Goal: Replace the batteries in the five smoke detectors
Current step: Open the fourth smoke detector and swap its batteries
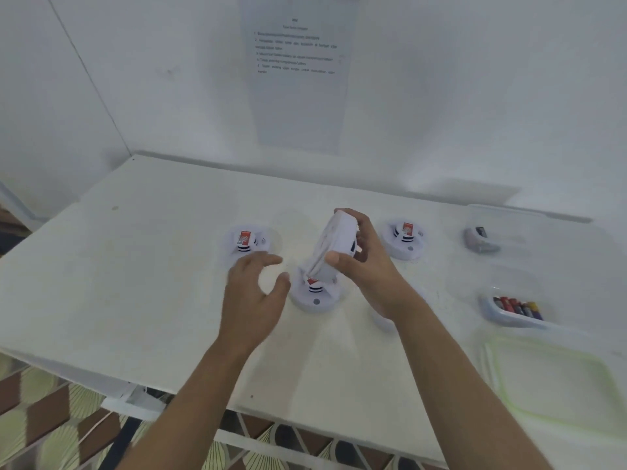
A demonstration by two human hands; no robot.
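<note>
My right hand (359,256) grips a white smoke detector (334,247), tilted on edge above the table. Just below it a second detector (314,295) lies face down with a red-and-white battery showing in its back. My left hand (252,290) hovers to the left of that one, fingers spread and curled, holding nothing. Two more face-down detectors show batteries: one at the back left (246,240), one at the back right (403,239). Part of another white round piece (381,320) peeks out under my right forearm.
A clear tub (515,308) at the right holds several coloured batteries. Behind it a clear container (481,239) holds a few dark ones. A lid with a green rim (549,378) lies at the front right. A printed sheet (297,62) hangs on the wall.
</note>
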